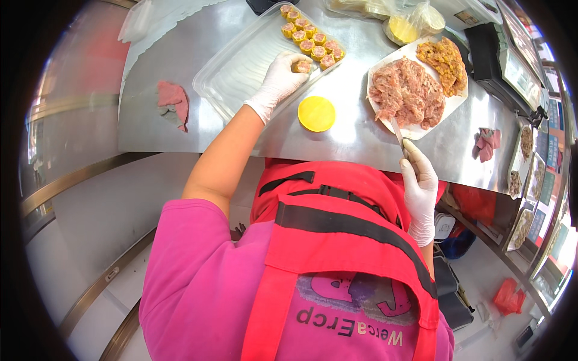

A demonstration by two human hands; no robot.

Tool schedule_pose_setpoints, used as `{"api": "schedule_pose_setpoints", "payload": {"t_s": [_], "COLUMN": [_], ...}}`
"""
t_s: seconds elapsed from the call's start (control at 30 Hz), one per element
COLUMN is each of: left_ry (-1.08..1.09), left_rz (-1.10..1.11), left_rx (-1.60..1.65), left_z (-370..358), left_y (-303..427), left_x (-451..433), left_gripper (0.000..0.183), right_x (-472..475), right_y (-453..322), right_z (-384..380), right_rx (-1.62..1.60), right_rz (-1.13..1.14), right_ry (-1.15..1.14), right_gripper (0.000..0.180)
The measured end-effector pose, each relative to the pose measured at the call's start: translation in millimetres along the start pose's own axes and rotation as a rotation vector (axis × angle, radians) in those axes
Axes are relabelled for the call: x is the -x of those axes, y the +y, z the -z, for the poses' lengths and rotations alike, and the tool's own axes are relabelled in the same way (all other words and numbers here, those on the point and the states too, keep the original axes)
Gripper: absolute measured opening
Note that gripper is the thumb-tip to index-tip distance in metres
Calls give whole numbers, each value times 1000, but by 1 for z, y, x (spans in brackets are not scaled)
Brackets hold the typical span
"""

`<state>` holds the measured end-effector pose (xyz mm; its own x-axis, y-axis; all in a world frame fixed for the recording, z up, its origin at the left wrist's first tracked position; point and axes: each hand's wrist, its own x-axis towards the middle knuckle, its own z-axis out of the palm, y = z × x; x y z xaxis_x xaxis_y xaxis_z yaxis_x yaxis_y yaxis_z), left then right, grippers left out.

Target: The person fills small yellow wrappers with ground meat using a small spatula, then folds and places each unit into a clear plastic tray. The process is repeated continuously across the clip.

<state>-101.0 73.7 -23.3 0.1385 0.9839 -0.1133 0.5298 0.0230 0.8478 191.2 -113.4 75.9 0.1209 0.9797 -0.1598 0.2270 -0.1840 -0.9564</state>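
My gloved left hand holds a meat-filled dumpling in a yellow wrapper over the near right side of a clear plastic tray. Rows of similar open-topped dumplings stand upright along the tray's right end. In my gloved right hand is a flat, narrow metal spreader. Its tip meets the near edge of a pile of minced meat on a white plate. Between my hands, a stack of round yellow wrappers lies on the metal table.
Beside the minced meat sits a yellowish, chunky mixture. Plastic bags of round wrappers lie behind the plate. A black machine stands at the right. Pink cloths lie at the left and right of the metal table.
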Motion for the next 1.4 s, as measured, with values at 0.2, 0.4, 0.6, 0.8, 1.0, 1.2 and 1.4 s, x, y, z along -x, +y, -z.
{"api": "schedule_pose_setpoints", "payload": {"t_s": [0.2,0.4,0.6,0.8,1.0,1.2,1.4], "left_ry": [-107,-178,-147,-152,-72,-177,-383], "left_rz": [84,60,-53,88,62,-305,-435], "left_rx": [218,89,-160,-43,58,-178,-419], "left_z": [-4,1,2,-3,-2,-1,-12], "left_y": [12,8,12,14,12,46,55], "left_x": [-4,-10,-16,-13,-1,61,79], "left_gripper": [33,35,38,39,31,16,16], "right_x": [3,3,4,5,4,5,2], "right_y": [13,21,26,31,32,43,41], "right_z": [8,8,10,14,16,21,20], "right_rx": [27,32,53,109,159,132,170], "right_rz": [-25,-50,-68,-25,-39,-61,-26], "right_ry": [41,25,14,10,-8,13,-11], "right_gripper": [36,35,35,34,34,33,34]}}
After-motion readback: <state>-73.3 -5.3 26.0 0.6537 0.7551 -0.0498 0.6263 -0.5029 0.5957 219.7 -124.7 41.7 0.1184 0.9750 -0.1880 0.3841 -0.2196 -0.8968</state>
